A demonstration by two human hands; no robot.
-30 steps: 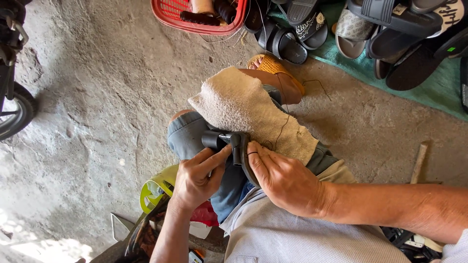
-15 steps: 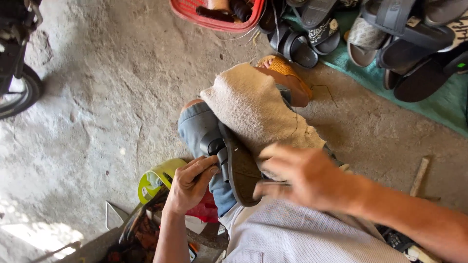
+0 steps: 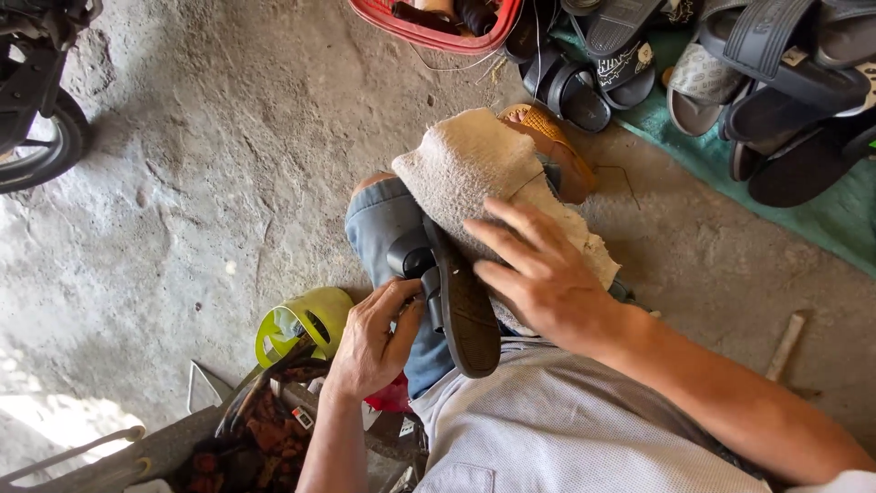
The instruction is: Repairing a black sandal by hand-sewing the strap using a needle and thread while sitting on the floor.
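Left hand [image 3: 372, 342] fingers clamped on black sandal [image 3: 456, 306] strap; right hand [image 3: 538, 274] fingers apart, flat on beige towel [image 3: 474, 169] beside sandal. Steady sole firmly against knee.

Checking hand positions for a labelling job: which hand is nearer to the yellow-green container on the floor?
Left. The left hand grips the black sandal just beside the yellow-green container; the right hand lies on the beige cloth, beyond the sandal.

Bare concrete floor [image 3: 228, 164] open ahead-left, sandal pile [image 3: 730, 82] crowding far right, yellow-green container [image 3: 306, 319], perhaps a cup, beside left hand [image 3: 370, 342]
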